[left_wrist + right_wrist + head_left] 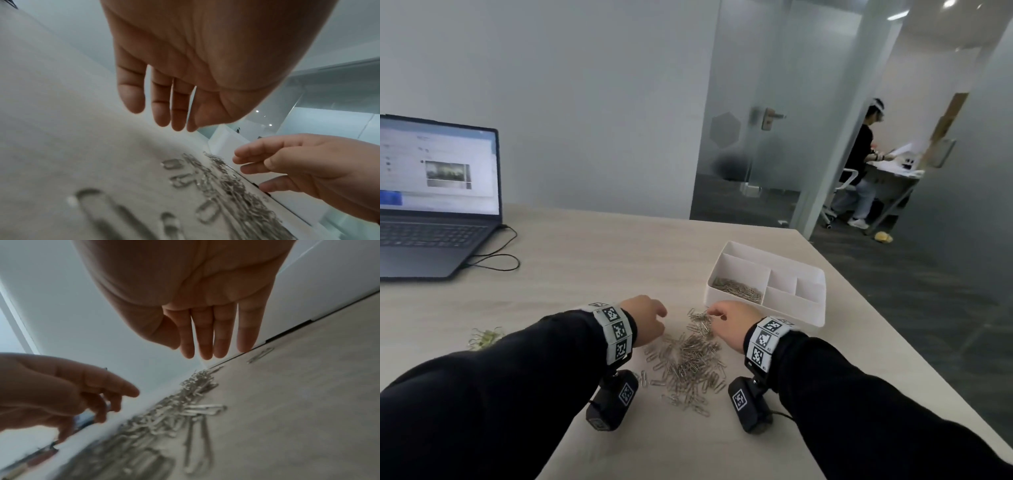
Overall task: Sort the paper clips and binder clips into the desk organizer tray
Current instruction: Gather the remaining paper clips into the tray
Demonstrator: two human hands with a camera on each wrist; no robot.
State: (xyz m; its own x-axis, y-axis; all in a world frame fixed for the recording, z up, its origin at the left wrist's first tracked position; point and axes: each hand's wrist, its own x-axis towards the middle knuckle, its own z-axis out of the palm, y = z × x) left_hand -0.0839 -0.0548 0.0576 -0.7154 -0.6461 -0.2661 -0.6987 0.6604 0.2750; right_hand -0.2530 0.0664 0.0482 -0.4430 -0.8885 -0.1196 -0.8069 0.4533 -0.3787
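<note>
A loose pile of silver paper clips lies on the table in front of me. My left hand hovers over the pile's left edge, and the left wrist view shows its fingers hanging straight and empty above the clips. At the pile's far right end is my right hand; its fingers point down, straight and bare, over the clips. The white organizer tray stands just beyond, with paper clips in its near-left compartment. A small heap of greenish binder clips sits far left.
An open laptop with its cable occupies the far left of the table. The table's right edge runs close past the tray. A person sits at another desk in the room behind.
</note>
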